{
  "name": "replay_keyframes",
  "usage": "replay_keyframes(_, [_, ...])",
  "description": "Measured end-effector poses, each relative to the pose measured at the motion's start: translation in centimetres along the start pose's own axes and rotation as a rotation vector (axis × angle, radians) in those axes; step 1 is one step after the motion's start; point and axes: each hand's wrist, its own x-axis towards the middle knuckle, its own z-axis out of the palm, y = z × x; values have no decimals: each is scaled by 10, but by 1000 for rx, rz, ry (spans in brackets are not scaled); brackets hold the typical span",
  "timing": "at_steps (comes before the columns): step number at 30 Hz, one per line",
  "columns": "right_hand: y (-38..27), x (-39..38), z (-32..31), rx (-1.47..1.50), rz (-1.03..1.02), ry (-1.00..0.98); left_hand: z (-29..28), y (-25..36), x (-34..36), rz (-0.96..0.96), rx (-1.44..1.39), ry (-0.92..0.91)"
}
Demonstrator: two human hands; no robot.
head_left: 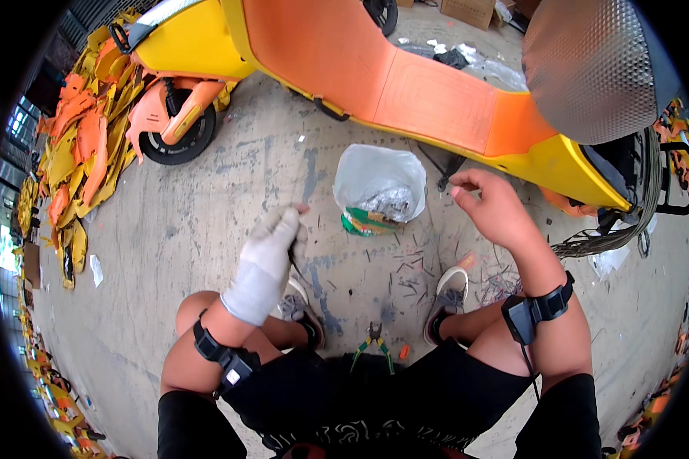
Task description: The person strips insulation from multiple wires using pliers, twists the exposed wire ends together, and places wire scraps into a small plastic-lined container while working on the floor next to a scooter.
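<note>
We pinch a small dark fastener [445, 183] between thumb and fingertip of our bare right hand [491, 208], beside the yellow scooter body [543, 164]; it looks light, hard, easily dropped. Our gloved left hand [266, 260] closes on a thin dark piece. A clear plastic bag [380, 183] and pliers [373, 342] sit on the concrete floor [207, 222].
</note>
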Motion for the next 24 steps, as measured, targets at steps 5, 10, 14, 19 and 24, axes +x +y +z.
replay_keyframes(5, [-3,1,16,25,46,-112,-20,14,25,-74,-171,150])
replay_keyframes(10, [-3,3,37,-84,-77,-155,-44,0,52,-99,-157,259])
replay_keyframes(14, [3,8,50,-85,6,-184,-77,-19,97,-264,-6,368])
replay_keyframes(19, [31,18,71,-79,-14,-231,-137,-81,137,-435,237,308])
replay_keyframes(24, [36,61,86,-265,-2,-366,-132,-60,124,-473,357,618])
